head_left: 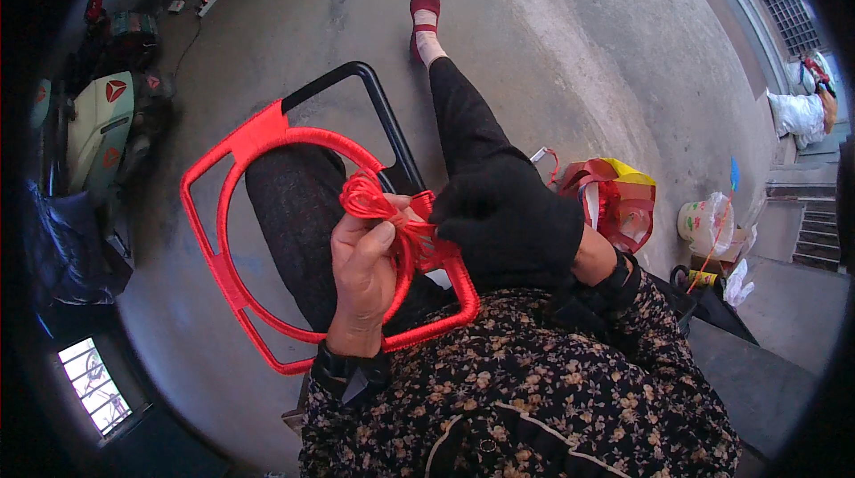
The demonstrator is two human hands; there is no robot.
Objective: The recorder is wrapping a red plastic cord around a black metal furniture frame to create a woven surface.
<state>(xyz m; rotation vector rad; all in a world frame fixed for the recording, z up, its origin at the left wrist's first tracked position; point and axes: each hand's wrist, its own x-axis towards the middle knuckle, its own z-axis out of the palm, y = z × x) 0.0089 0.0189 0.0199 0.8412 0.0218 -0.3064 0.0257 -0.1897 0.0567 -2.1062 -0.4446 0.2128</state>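
Across my lap lies a frame [207,246] with rounded corners and a ring inside it, mostly wrapped in red cord. One bare stretch of black tube [389,113] shows at its far right corner. My bare left hand [363,269] is closed on a looped bundle of red cord [367,197], thumb pressed against it beside the ring. My right hand [508,220], in a black glove, is at the wrapped right side of the frame, close to the bundle. Its fingertips meet the red cord there, though the dark glove hides exactly what they pinch.
Right of my leg stands a red and yellow bag [614,202] with red material inside. Beyond it are a white bucket [704,218] and a white sack [797,114]. A parked scooter [102,126] stands at the left, and a power strip [207,6] lies on the concrete floor.
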